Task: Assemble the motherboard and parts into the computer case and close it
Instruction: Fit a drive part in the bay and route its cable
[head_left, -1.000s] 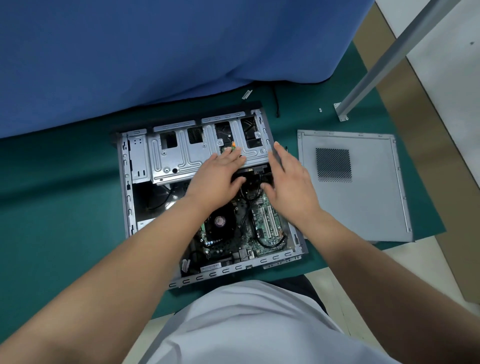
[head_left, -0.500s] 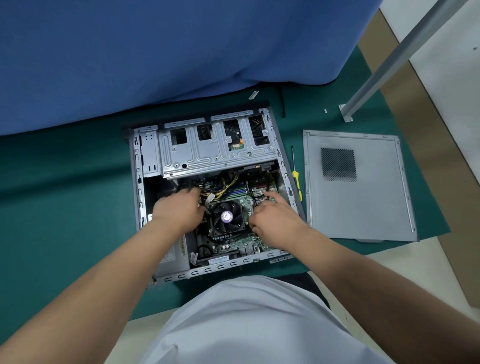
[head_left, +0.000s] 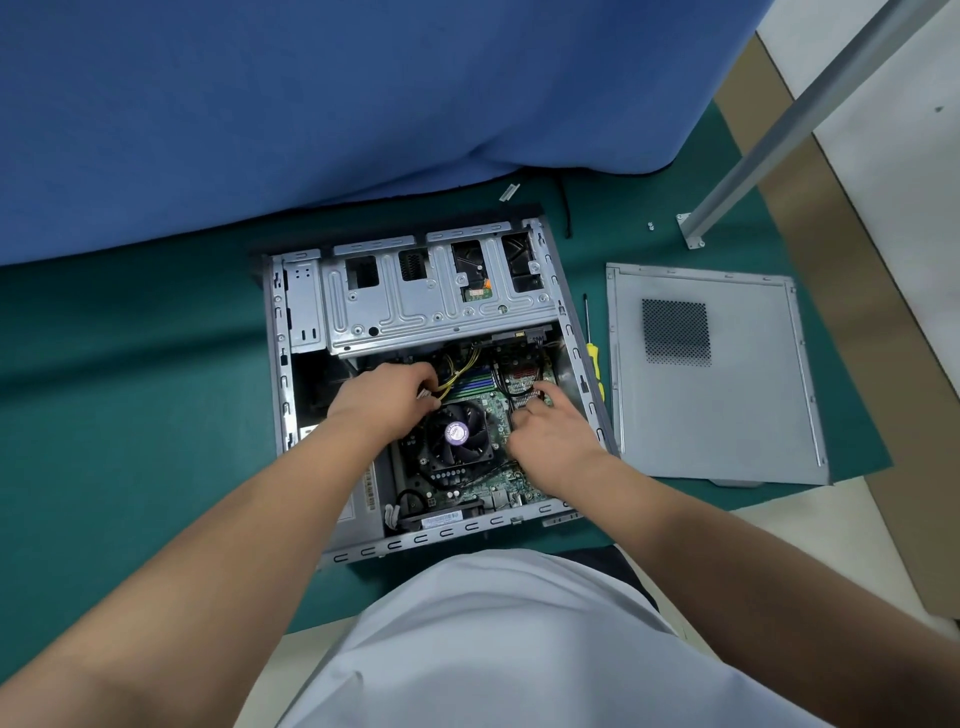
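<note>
Flanking the case: screwdriver just right, side panel beyond; left hand grasps yellow cables, right hand's fingers curl on the motherboard.

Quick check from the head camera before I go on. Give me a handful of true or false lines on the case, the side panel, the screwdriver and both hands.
1. The computer case lies open with the motherboard inside. True.
2. The side panel is fitted on the case. False: it lies flat on the green mat, to the right of the case.
3. The left hand grips the yellow cables beside the CPU fan. True.
4. The right hand holds the screwdriver. False: the screwdriver lies on the mat between case and panel; the right hand is inside the case.
5. The fan is hidden under the drive cage. False: it shows plainly below the cage.
</note>
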